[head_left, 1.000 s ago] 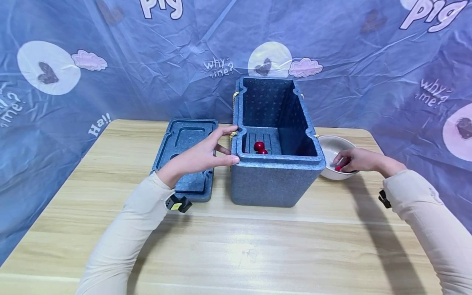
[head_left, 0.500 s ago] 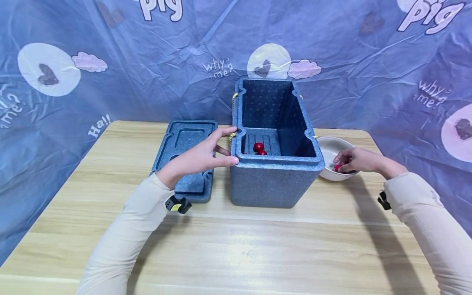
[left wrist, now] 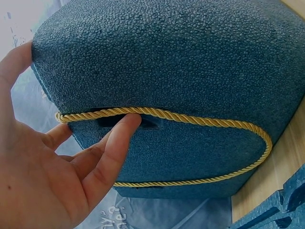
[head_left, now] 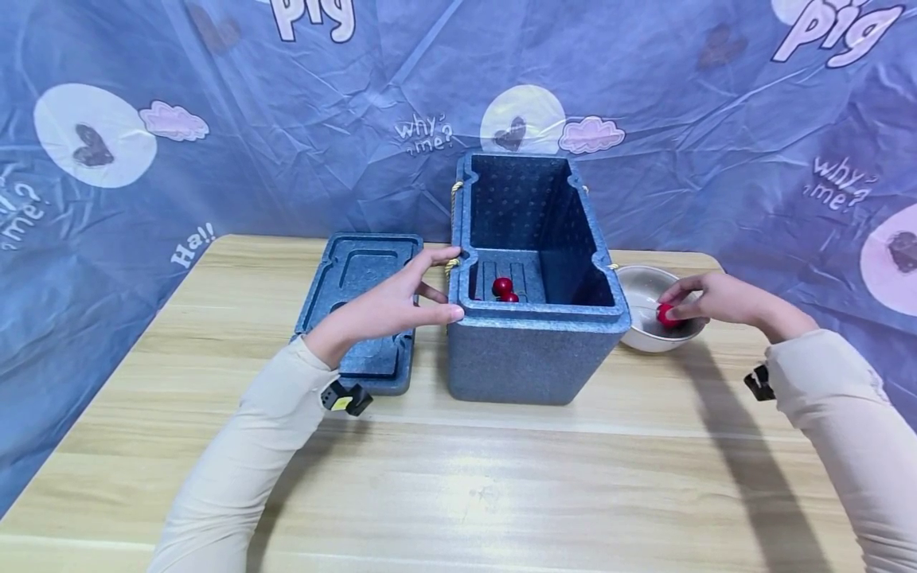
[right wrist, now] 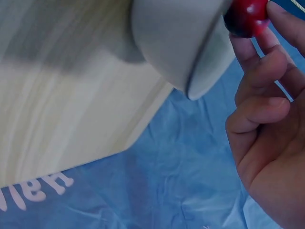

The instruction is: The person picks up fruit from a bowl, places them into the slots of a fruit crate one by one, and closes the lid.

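At the grip itself, we find the right hand (head_left: 727,302) with thumb and fingertips pinching a red ball (head_left: 669,316); the hold is narrow, spanning only that ball. The right wrist view shows us the ball's glossy surface, dark along one side, and two further fingers bent toward the palm. In the head view the ball lies within the outline of the pale bowl (head_left: 648,342); from these angles we cannot say with confidence whether it sits above the rim or slightly below it.

Proceeding outward, we note the bowl standing upright just to the right of the blue-grey box (head_left: 533,362). The box is uncovered, and on its grooved floor we observe two other red balls (head_left: 503,286) close together, the nearer partly hidden by the front wall. The left hand (head_left: 390,306) is spread wide, its thumb and forefinger set apart against the box's left rim near the front corner. In the left wrist view we see another fingertip meeting the twisted yellow cord (left wrist: 205,121), which loops along the outer side wall.

To the left of the box, the lid (head_left: 368,267) lies flat on the wooden table (head_left: 430,477), partly covered in our view by the left hand and the pale left sleeve (head_left: 236,461). Behind the table we see a blue cloth (head_left: 286,143) with white lettering, pale discs and pink clouds.
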Demonstrator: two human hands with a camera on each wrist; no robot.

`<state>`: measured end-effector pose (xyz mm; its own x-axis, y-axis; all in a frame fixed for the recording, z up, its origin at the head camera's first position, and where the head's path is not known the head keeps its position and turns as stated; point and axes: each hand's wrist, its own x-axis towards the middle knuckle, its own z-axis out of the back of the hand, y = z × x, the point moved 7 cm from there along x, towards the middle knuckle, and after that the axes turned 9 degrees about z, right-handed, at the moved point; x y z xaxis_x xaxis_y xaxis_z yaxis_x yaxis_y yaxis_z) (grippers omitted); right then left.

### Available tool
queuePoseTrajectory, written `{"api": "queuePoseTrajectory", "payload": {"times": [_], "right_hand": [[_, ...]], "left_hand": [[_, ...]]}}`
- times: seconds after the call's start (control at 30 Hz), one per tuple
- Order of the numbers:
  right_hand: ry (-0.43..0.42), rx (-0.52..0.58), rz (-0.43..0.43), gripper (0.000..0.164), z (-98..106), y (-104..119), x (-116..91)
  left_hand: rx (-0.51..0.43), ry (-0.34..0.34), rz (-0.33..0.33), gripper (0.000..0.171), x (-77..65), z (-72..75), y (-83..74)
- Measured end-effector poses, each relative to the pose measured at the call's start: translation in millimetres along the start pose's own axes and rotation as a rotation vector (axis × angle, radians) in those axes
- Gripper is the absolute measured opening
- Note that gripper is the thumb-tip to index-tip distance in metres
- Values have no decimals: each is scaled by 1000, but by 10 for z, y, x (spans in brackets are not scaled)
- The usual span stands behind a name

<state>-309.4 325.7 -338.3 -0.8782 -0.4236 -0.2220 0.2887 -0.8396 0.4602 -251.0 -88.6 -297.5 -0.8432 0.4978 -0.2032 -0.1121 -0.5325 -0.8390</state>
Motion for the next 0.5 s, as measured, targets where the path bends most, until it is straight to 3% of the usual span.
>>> {"api": "queuePoseTrajectory", "payload": {"times": [0.5], "right_hand": [[-96, -66, -41, 38, 598, 188, -139]], "left_hand": [[1, 3, 2, 80, 9, 4, 8]]}}
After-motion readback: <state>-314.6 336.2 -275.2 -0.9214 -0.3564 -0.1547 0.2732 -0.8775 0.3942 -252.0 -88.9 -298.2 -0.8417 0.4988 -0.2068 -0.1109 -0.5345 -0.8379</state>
